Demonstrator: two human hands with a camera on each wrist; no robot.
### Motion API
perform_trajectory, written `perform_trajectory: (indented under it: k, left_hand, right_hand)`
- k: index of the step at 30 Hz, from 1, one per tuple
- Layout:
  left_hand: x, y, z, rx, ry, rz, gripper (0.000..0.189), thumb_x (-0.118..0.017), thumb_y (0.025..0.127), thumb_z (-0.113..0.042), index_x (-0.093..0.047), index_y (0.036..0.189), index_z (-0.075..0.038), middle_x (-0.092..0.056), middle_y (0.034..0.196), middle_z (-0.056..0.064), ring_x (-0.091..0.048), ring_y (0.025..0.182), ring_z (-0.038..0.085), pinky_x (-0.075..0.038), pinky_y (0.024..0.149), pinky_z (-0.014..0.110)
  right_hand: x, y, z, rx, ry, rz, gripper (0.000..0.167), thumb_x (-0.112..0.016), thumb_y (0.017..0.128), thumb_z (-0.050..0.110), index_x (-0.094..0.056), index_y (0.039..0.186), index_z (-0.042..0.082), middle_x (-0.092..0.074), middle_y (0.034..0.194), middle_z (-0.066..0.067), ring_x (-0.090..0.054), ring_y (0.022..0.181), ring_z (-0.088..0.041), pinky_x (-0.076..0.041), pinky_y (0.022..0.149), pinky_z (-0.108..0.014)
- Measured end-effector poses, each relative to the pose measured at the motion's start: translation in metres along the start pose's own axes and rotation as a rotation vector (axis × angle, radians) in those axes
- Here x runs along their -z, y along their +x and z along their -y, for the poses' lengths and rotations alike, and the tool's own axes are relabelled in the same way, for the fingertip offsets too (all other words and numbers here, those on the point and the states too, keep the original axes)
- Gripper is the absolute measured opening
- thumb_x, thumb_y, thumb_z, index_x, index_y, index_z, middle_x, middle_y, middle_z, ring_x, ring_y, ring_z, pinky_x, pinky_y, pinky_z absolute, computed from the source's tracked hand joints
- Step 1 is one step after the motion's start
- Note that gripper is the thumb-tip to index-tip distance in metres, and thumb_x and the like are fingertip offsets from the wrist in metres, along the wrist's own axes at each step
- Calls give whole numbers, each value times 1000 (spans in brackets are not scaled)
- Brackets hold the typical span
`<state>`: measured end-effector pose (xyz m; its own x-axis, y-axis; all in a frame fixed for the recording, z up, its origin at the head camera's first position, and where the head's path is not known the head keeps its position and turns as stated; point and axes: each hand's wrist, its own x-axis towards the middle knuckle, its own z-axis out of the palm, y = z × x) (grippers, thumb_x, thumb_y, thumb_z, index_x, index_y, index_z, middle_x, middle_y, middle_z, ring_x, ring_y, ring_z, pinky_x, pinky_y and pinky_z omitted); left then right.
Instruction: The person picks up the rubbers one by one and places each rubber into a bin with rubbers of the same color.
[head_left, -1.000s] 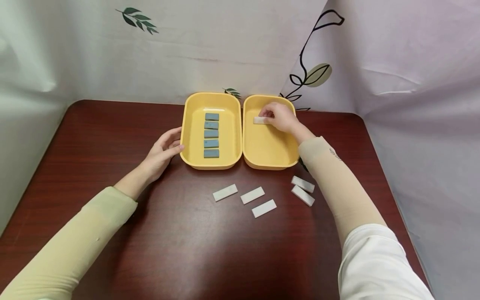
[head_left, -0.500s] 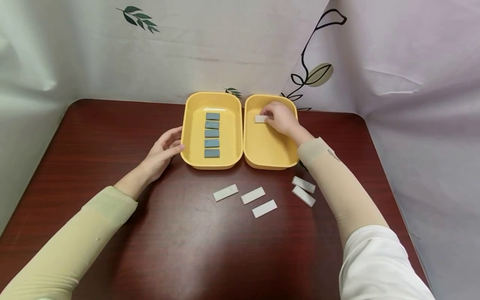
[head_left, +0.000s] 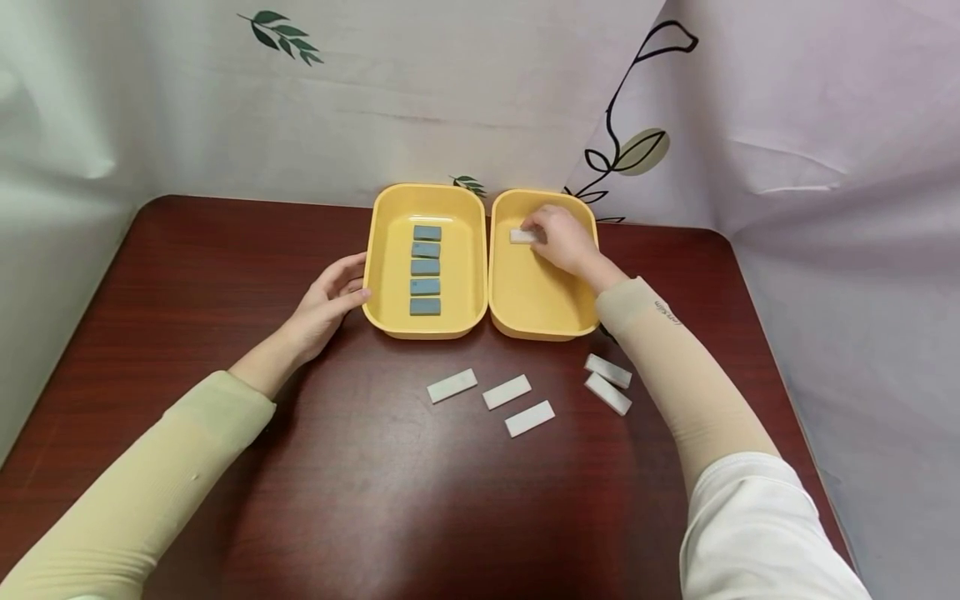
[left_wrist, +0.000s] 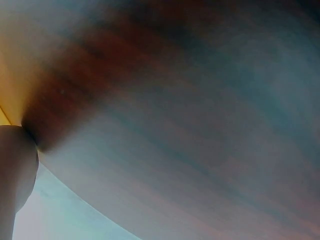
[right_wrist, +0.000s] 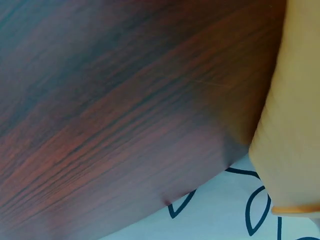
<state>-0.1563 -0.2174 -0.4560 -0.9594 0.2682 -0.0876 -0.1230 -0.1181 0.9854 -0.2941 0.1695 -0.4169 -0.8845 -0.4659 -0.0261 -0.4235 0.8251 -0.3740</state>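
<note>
In the head view my left hand (head_left: pixel 318 308) rests against the outer left wall of the left yellow tray (head_left: pixel 367 275), thumb at its rim and fingers relaxed along its side. A column of several blue-grey rectangular blocks (head_left: pixel 425 267) lies inside that tray. My right hand (head_left: pixel 562 237) reaches into the right yellow tray (head_left: pixel 540 308) and pinches a small white rectangular block (head_left: pixel 521 237) near its far end. The fingers cover the block's right part. The left wrist view catches only a fingertip (left_wrist: pixel 17 170); the right wrist view has the tray's outer wall (right_wrist: pixel 295 100) but no hand.
On the dark red wooden table (head_left: pixel 375 500), in front of the trays, lie a few white blocks (head_left: pixel 506 392). Two more white blocks (head_left: pixel 607 392) lie close together beside the right forearm. A pale curtain (head_left: pixel 450 83) with leaf prints hangs right behind the trays.
The right hand has shifted the white block very slightly toward the far wall of the right tray. The left hand and the other blocks keep their places.
</note>
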Motion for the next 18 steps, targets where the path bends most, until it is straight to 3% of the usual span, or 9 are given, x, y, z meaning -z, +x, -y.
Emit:
perform_trajectory:
  k: [18]
  left_hand:
    - [0,0,-2,21,7,-6,58,-56,108,-4,-36,162,-9,-51,144,-6,-54,129,10,-47,103,15]
  right_hand:
    - [-3,0,3,-35,-67,-9,25,-68,100,2,-71,124,-3,-67,127,-22,-58,125,-39,-41,117,-48]
